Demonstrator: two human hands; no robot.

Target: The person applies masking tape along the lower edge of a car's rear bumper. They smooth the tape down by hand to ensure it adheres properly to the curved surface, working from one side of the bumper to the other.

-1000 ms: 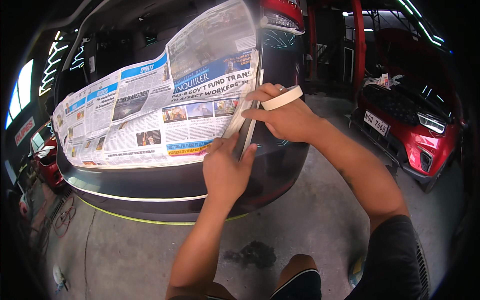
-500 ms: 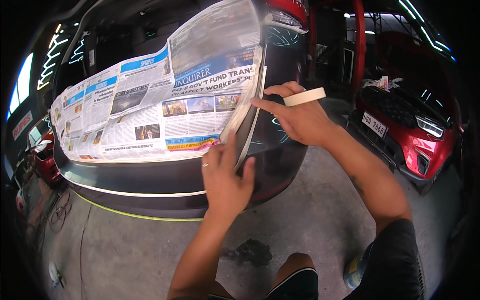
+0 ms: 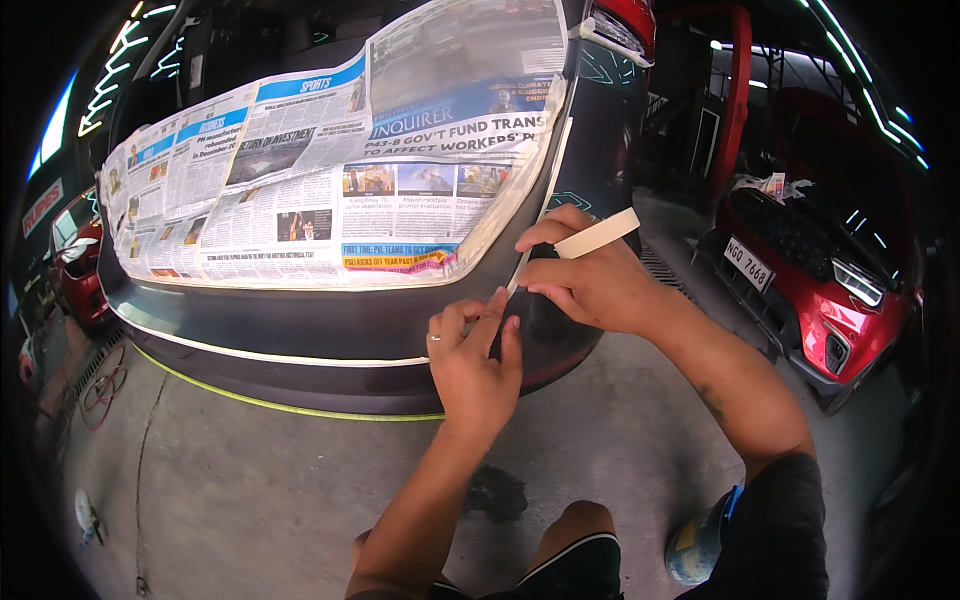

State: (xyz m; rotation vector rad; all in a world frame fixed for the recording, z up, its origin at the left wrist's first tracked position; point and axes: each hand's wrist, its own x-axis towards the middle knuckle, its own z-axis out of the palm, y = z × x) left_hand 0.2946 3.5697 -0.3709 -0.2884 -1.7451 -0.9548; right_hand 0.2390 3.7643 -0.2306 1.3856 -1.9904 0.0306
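My right hand [image 3: 600, 275] has a roll of masking tape [image 3: 600, 232] hooked on its fingers. Thumb and forefinger pinch a pale tape strip [image 3: 553, 180] running down the dark car bumper's corner. Beside that pinch, my left hand [image 3: 470, 365] rests its forefinger tip at the strip's lower end. Its thumb stands apart and the other fingers are bent. Newspaper sheets [image 3: 300, 215] cover the panel to the left, edged with tape. Another white tape line [image 3: 270, 357] crosses the dark bumper [image 3: 300, 325] lower down.
A red car [image 3: 800, 275] stands at the right, and part of another red car [image 3: 78, 255] shows at far left. A bucket [image 3: 697, 545] is on the floor by my right arm. A hose [image 3: 103, 385] lies coiled at the left. A red post [image 3: 738, 90] rises behind.
My right hand has come down the strip, close to my left hand. My left forefinger has left the newspaper's lower corner and moved right onto the strip. The view has shifted slightly.
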